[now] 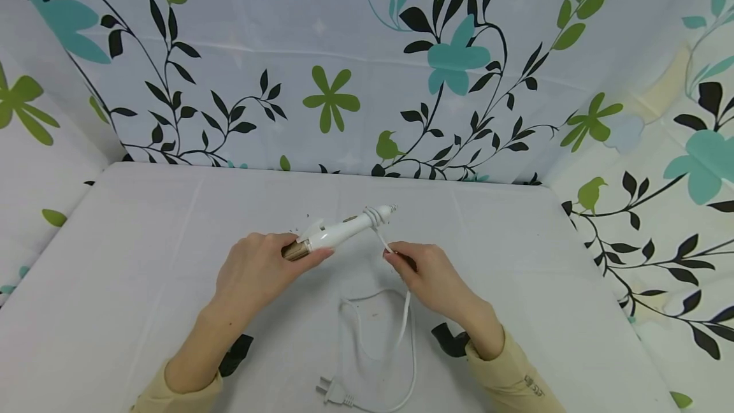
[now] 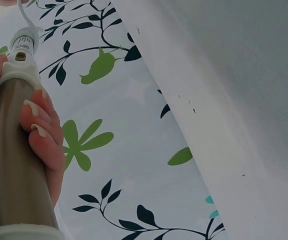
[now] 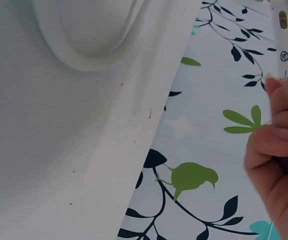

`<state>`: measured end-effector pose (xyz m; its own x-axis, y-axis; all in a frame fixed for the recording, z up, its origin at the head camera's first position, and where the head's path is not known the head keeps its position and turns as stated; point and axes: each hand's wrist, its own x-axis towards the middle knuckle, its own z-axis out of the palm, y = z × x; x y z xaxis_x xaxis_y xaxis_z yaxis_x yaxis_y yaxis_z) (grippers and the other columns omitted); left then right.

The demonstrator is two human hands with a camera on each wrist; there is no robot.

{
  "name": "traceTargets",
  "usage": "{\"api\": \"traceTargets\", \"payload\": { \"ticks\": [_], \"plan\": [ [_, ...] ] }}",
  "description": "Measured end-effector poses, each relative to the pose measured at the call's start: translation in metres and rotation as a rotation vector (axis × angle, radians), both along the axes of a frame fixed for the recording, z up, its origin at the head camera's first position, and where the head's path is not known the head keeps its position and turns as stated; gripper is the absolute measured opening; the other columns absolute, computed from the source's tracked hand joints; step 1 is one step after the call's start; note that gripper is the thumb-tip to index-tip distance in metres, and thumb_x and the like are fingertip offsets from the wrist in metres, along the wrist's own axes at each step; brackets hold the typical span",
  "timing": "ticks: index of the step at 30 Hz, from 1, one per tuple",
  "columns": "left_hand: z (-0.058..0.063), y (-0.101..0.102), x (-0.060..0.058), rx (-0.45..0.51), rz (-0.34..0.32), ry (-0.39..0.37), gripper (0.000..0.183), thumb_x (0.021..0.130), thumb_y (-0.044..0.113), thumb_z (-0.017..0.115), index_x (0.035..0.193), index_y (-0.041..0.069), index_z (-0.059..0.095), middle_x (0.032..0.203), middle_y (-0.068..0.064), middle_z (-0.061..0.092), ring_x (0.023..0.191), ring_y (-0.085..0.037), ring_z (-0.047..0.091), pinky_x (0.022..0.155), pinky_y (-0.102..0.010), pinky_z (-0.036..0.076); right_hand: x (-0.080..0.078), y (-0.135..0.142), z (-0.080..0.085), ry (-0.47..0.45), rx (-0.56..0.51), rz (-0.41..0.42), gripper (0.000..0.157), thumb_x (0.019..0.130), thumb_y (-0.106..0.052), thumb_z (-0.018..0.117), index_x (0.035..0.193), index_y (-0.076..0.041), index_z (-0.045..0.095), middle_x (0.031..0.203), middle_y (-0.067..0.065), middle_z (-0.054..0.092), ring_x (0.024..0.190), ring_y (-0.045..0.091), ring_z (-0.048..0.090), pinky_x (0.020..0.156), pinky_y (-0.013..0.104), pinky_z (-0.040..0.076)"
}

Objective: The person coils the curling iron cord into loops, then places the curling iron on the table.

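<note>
I've got the left hand (image 1: 258, 273) gripping the curling iron (image 1: 338, 232) round its barrel (image 2: 21, 155), handle (image 1: 357, 224) slanting out to its right. Nearby, the right hand (image 1: 434, 277) pinches the cord (image 1: 413, 362), looped round the handle's end; the plug (image 1: 335, 392) lies on the table (image 1: 504, 241), wrist side of both hands.

Pale yellow it was on both arms, a left sleeve (image 1: 180, 394) and a right sleeve (image 1: 511, 375), each stopping short of a bare wrist, and the right one carried a small dark mark (image 1: 533, 385), too fine to read! Black showed below each wrist too, a blocky left piece (image 1: 236, 354) and a bent right piece (image 1: 450, 340)! And the nails (image 2: 41, 131), well, those reached just past the fingertips
</note>
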<state>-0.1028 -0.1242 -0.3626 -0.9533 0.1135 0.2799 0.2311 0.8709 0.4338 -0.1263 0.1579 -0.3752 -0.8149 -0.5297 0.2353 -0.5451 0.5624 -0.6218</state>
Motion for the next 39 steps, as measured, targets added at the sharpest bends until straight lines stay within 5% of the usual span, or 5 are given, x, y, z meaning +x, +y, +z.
{"api": "traceTargets", "payload": {
  "ticks": [6, 14, 23, 30, 39],
  "plan": [
    [-0.0027, -0.0014, -0.0002, -0.03, 0.01, 0.113, 0.055, 0.079, 0.059, 0.077, 0.06, 0.016, 0.048, 0.051, 0.006, 0.03, 0.045, -0.009, 0.031, 0.043, -0.026, 0.024, 0.0002, 0.001, 0.0022, -0.102, 0.003, -0.079, 0.018, 0.1, -0.006, 0.059, 0.114, -0.004, 0.07, 0.078, 0.0, 0.065, 0.064, 0.005, 0.052, 0.057, 0.023, 0.047],
    [-0.0035, -0.0018, -0.0001, -0.021, 0.034, 0.133, 0.055, 0.08, 0.06, 0.075, 0.061, 0.015, 0.049, 0.052, 0.006, 0.031, 0.044, -0.01, 0.031, 0.042, -0.026, 0.023, -0.0025, 0.0025, 0.0045, -0.141, -0.025, -0.224, 0.011, 0.097, -0.017, 0.066, 0.092, -0.011, 0.073, 0.062, -0.007, 0.058, 0.055, 0.009, 0.05, 0.053, 0.024, 0.04],
    [-0.0041, -0.0036, -0.0026, 0.026, 0.058, 0.107, 0.056, 0.081, 0.059, 0.075, 0.061, 0.014, 0.049, 0.053, 0.005, 0.032, 0.044, -0.011, 0.033, 0.043, -0.025, 0.024, -0.0027, 0.0015, 0.0024, -0.054, -0.164, -0.144, 0.013, 0.1, -0.019, 0.063, 0.102, -0.009, 0.07, 0.075, -0.002, 0.06, 0.066, 0.01, 0.05, 0.057, 0.024, 0.042],
    [-0.0034, -0.0044, -0.0032, 0.035, 0.063, 0.121, 0.056, 0.08, 0.058, 0.076, 0.059, 0.015, 0.047, 0.053, 0.005, 0.03, 0.045, -0.01, 0.032, 0.043, -0.025, 0.024, -0.0004, 0.003, 0.0072, -0.211, -0.183, -0.094, 0.016, 0.102, -0.02, 0.06, 0.113, -0.011, 0.067, 0.084, -0.001, 0.06, 0.074, 0.015, 0.052, 0.062, 0.026, 0.043],
    [-0.006, -0.0061, -0.005, 0.049, 0.067, 0.126, 0.056, 0.081, 0.055, 0.077, 0.058, 0.015, 0.045, 0.053, 0.005, 0.03, 0.045, -0.01, 0.031, 0.042, -0.025, 0.023, -0.0018, 0.0022, 0.007, -0.259, -0.202, -0.194, 0.021, 0.097, -0.031, 0.067, 0.097, -0.01, 0.069, 0.071, 0.006, 0.064, 0.064, 0.018, 0.059, 0.063, 0.026, 0.046]
  ]
}}
